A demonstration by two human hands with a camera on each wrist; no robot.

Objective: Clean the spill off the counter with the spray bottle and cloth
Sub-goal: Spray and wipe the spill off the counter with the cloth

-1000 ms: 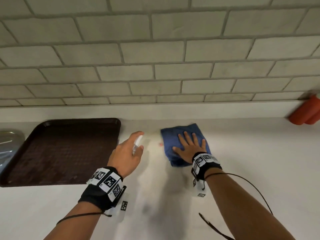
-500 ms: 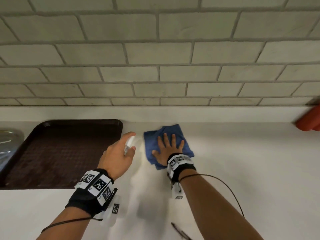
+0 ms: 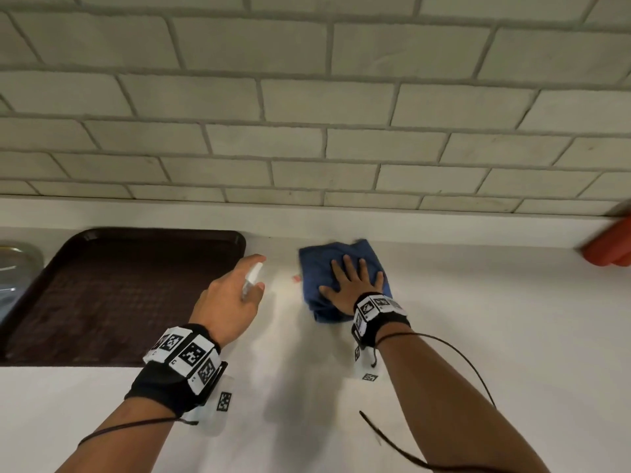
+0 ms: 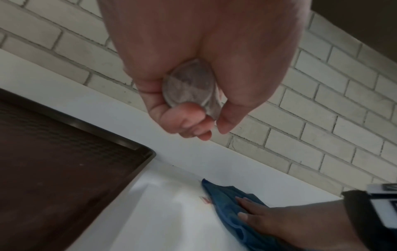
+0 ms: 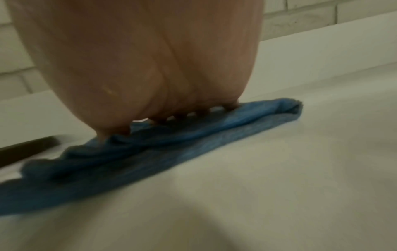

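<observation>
**Desk wipe: cloth pressed flat, bottle held above**

White desk (image 3: 478,336) runs along a tiled wall (image 3: 307,114). Brown tray (image 3: 119,295) lies at its left end. Blue cloth (image 3: 321,268) lies folded near the back edge, right hand (image 3: 351,285) flat on it, fingers (image 3: 348,264) straight and spread. Left hand (image 3: 232,295) holds the spray bottle (image 3: 251,278) above the desk beside the tray, fingers curled round it. Small red spill (image 3: 296,278) lies just left of the cloth.

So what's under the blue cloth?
The blue cloth lies flat on the white counter, pressed by the right hand. A small red spot peeks out beside its left edge. Anything beneath is covered.
</observation>
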